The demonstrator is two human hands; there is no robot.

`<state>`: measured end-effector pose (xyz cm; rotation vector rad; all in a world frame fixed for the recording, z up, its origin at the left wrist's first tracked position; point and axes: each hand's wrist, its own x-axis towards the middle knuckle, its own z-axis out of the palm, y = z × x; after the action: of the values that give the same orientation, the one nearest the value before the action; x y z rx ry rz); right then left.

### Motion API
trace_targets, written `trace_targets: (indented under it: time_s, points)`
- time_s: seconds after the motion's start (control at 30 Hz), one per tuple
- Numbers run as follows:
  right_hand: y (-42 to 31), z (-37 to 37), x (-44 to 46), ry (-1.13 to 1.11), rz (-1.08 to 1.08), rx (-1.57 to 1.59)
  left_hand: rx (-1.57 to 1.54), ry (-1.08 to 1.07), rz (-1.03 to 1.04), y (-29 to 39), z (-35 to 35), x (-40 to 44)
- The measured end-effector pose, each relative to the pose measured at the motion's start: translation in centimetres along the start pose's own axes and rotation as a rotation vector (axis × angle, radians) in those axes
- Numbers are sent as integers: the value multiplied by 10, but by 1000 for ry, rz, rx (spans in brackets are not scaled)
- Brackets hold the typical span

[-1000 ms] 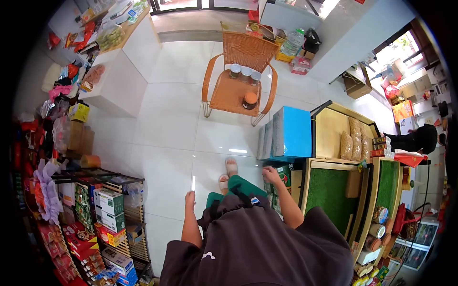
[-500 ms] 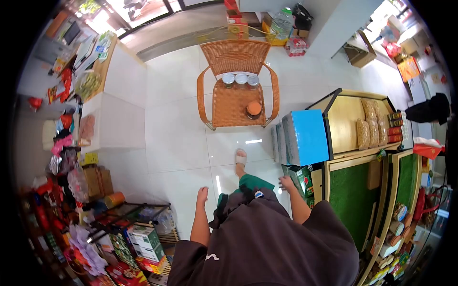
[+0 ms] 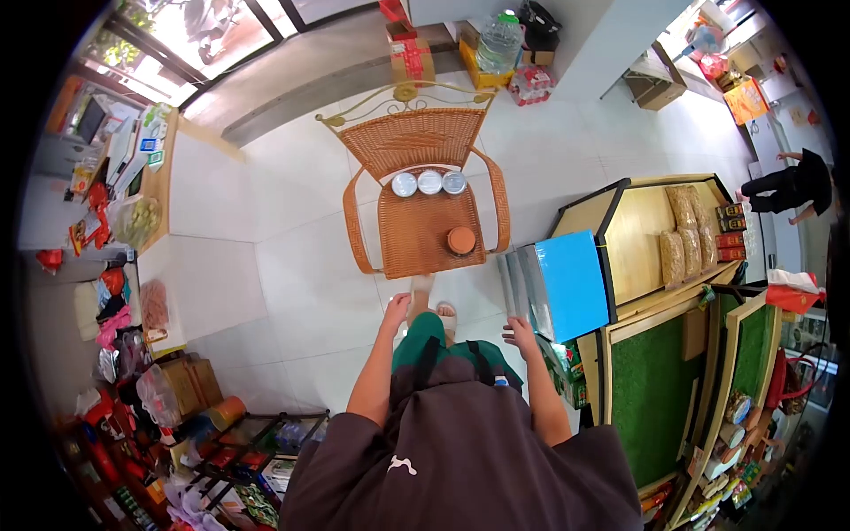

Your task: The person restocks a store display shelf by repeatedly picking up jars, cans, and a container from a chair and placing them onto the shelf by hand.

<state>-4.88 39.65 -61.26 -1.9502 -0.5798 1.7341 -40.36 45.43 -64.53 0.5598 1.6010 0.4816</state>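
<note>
A brown wicker armchair [image 3: 423, 221] stands just ahead of me. Three jars with silvery lids [image 3: 429, 182] are lined up along the back of its seat, and a jar with an orange lid [image 3: 460, 240] sits near the front right corner. My left hand [image 3: 397, 308] hangs below the seat's front edge, its fingers curled loosely; whether they press together is too small to tell. On the other side my right hand [image 3: 519, 333] has its fingers apart, holding nothing, beside the blue-topped stack of boxes [image 3: 567, 283]. Neither hand touches the chair.
A white counter [image 3: 212, 190] is at left, a black rack [image 3: 257, 442] at lower left. Wooden display bins [image 3: 646, 221] with bagged goods line the right. A large bottle [image 3: 500, 44] stands behind the chair. Another person [image 3: 797, 184] is at far right.
The chair has come nearer to me as I moved forward. Both my hands are now close to its front edge. The other person at far right shows more fully.
</note>
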Motion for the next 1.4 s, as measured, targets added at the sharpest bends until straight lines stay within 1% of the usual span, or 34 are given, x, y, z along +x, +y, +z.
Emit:
trace_targets:
  time_s: [0.07,0.13,0.17,0.2,0.27,0.3,0.33,0.37,0.4,0.43,0.47,0.5,0.53,0.57,0.6,0.67,0.7,0.73,0.77,0.8,0.83,0.87,0.9,0.93,1.0,1.1,1.17,1.2,1.23,1.27,1.3,1.33,1.4]
  points:
    - [15,-6,5,71,165,140,60,-42,-14,1,4,24]
    - [20,-8,8,108,207,134,89,22,-64,15,7,38]
    - [17,-6,10,146,234,135,145,-15,-24,2,6,65]
    - [12,-5,13,185,261,135,151,-27,-38,-1,3,85]
    - [5,5,28,223,302,152,325,-65,-35,2,-1,116]
    - [-3,12,39,240,306,202,317,-78,-54,9,-2,130]
    - [-12,18,57,252,307,246,292,-45,-32,16,-4,147]
    - [-18,30,78,238,225,213,274,-9,-18,19,-8,161]
    - [-23,45,98,210,88,158,226,19,-29,31,-12,173]
    - [-57,63,112,125,96,-30,181,50,-38,52,-19,183]
    - [-75,89,131,96,53,33,127,10,-109,83,-29,184]
    - [-117,118,140,52,109,61,73,-29,-172,115,-35,191]
    - [-135,146,163,-13,174,245,81,-25,-185,127,-38,209]
    - [-147,174,184,-73,247,437,-54,22,-126,130,-42,227]
    - [-173,198,197,-180,313,550,-186,69,-68,134,-46,245]
    - [-178,243,246,-327,309,723,-215,30,-31,169,-53,267]
    - [-199,260,259,-384,277,793,-196,77,-56,187,-52,276]
    - [-226,276,264,-290,207,803,-175,121,-75,203,-49,284]
    - [-240,291,267,-189,147,811,-144,116,-98,214,-47,287]
    - [-231,305,283,-174,167,836,-191,58,-24,223,-44,289]
    - [-225,316,300,-190,154,973,-246,0,60,223,-44,300]
    - [-215,325,312,-208,141,1104,-231,-1,49,223,-44,309]
    - [-210,330,313,-200,154,1116,-75,-78,161,222,-44,316]
    - [-207,333,313,-215,131,1127,79,-159,274,221,-44,318]
    - [-204,336,314,-232,105,1141,29,-128,270,210,-38,312]
    - [-198,331,304,-208,118,1109,105,-62,418,188,-39,303]
    - [-193,322,287,-268,104,1102,111,-73,416,188,-39,274]
    - [-189,319,276,-267,95,1098,113,-79,410,189,-40,259]
    - [-183,317,264,-245,137,1104,107,-82,415,185,-41,246]
    - [-178,314,251,-222,178,1110,195,-80,504,181,-42,232]
    - [-177,310,237,-242,174,1095,284,-79,596,178,-45,219]
    - [-177,302,224,-242,157,1094,281,-84,611,178,-45,203]
    - [-180,286,196,-382,121,1033,355,-20,714,179,-44,172]
